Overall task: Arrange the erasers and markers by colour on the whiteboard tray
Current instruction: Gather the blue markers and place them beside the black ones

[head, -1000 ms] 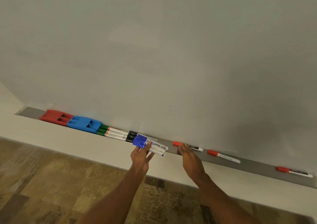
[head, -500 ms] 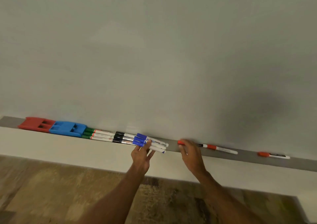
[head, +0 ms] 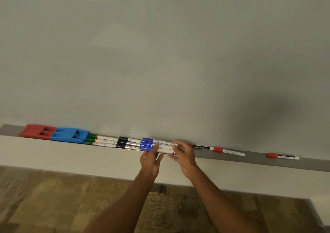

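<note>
On the grey whiteboard tray (head: 312, 163), left to right: red eraser (head: 34, 131), blue eraser (head: 68, 135), green markers (head: 100, 140), black markers (head: 125, 143), blue markers (head: 151, 144). Left hand (head: 150, 161) with fingers loosely spread under the blue markers, touching. Right hand (head: 184, 156), grip pinched on a red marker (head: 202, 147). Further right, well apart: two more red-capped markers (head: 229, 151).

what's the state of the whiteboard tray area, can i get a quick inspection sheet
surface: grey tray under the whiteboard
job's things: red eraser, blue eraser, then green markers, black markers, blue markers; three red markers lie spread along the right
clutter: nothing seen
grippers: left hand and right hand both on the blue markers' barrels
cables: nothing seen
surroundings: pale ledge, patterned floor
</note>
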`<state>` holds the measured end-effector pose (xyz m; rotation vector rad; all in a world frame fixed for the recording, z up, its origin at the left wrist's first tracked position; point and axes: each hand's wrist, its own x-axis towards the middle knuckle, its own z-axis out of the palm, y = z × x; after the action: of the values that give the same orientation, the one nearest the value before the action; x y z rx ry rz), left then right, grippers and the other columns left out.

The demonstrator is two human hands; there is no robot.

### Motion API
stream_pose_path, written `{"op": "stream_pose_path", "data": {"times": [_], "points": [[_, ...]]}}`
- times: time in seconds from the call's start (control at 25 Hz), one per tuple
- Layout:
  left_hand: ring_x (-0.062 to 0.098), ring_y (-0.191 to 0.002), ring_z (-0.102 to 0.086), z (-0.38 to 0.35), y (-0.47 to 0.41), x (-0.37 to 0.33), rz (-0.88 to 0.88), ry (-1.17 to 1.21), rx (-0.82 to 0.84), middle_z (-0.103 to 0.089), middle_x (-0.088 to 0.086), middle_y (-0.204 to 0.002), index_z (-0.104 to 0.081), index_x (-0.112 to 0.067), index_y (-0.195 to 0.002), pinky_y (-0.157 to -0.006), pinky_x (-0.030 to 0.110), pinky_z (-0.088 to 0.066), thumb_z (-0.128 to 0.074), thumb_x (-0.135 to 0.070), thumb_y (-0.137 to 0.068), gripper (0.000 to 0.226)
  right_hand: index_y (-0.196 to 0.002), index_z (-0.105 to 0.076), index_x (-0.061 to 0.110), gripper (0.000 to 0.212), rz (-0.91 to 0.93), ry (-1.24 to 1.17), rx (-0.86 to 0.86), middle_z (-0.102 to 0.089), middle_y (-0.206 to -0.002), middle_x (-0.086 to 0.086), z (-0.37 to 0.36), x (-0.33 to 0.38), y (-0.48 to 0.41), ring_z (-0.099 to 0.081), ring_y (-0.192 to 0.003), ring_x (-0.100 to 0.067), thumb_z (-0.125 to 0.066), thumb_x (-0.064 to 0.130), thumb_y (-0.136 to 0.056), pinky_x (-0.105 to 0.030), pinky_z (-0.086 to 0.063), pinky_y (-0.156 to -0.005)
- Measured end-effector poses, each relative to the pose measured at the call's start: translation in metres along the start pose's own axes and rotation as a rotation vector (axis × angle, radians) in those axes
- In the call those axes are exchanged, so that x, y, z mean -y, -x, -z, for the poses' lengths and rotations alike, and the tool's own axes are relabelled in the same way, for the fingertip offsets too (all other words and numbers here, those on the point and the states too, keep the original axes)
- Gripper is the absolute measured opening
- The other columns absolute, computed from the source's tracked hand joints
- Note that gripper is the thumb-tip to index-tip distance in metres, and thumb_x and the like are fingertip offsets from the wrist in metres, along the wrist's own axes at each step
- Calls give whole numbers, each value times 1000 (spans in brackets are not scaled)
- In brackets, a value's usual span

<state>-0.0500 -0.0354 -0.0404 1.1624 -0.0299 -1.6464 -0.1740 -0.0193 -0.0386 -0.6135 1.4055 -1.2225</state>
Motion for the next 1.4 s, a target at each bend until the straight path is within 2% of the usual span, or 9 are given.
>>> {"op": "stream_pose_path", "data": {"times": [0.24, 0.44, 0.52, 0.6, 0.68, 0.84, 1.12, 1.24, 1.4], "points": [[32, -102, -65, -5, 1, -2, -40, -101, 5, -66, 19, -109, -62, -8, -97, -80, 38, -56, -69, 0, -81, 19, -118, -60, 0, 29, 17, 35, -66, -61, -123, -23, 13, 1, -6, -62, -112, -37, -61, 6, -90, -44, -56, -89], [26, -99, -64, 3, -13, -30, -295, -187, -109, -66, 18, -111, -64, -7, -104, -92, 42, -53, -63, 0, -86, 19, -116, -60, -3, 27, -14, 37, -95, -60, -123, -26, 30, 3, -17, -60, -113, -39, -60, 3, -89, -36, -59, -79], [25, -105, -63, 8, -18, -39, -497, -478, -140, -68, 13, -110, -67, -9, -105, -101, 42, -49, -53, -2, -93, 19, -113, -61, -4, 24, -13, 61, -113, -60, -121, -27, 34, 4, -21, -60, -113, -40, -60, 1, -89, -29, -60, -71], [25, -109, -62, 15, -25, -44, -725, -930, -95, -68, 10, -115, -65, -10, -113, -101, 35, -47, -46, -4, -96, 27, -110, -62, -4, 22, -16, 94, -132, -61, -120, -27, 34, 5, -25, -61, -111, -41, -61, 0, -88, -27, -60, -66], [24, -115, -59, 18, -33, -48, -877, -1329, 72, -65, 8, -124, -59, -13, -124, -102, 34, -44, -44, -7, -97, 32, -108, -63, -3, 21, -20, 151, -153, -61, -119, -26, 32, 6, -29, -61, -109, -41, -62, -1, -87, -29, -60, -67], [17, -128, -48, 16, -46, -48, -999, -1891, 449, -56, 2, -136, -45, -19, -138, -119, 34, -16, -38, -12, -97, 43, -105, -64, -3, 19, -50, 196, -163, -61, -118, -28, 27, 3, -33, -61, -107, -42, -62, -2, -87, -39, -58, -73], [17, -130, -45, 19, -57, -42, -940, -2047, 483, -51, 2, -141, -44, -18, -139, -117, 35, -19, -40, -23, -99, 40, -107, -63, -7, 20, -52, 345, -219, -60, -112, -27, 13, 1, -39, -62, -103, -42, -59, -6, -87, -43, -58, -75], [18, -123, -51, 16, -59, -41, -949, -2015, 470, -55, 2, -137, -50, -16, -134, -115, 34, -24, -45, -22, -98, 37, -108, -62, -6, 20, 0, 613, -267, -61, -115, -27, 3, 3, -38, -62, -102, -41, -55, -1, -90, -48, -56, -86], [23, -109, -56, 14, -57, -40, -943, -1986, 463, -60, 3, -129, -58, -14, -126, -98, 34, -42, -50, -17, -95, 32, -112, -52, -4, 20, -14, 940, -298, -52, -124, -26, -8, 8, -31, -58, -108, -38, -47, 5, -95, -38, -48, -88]]}}
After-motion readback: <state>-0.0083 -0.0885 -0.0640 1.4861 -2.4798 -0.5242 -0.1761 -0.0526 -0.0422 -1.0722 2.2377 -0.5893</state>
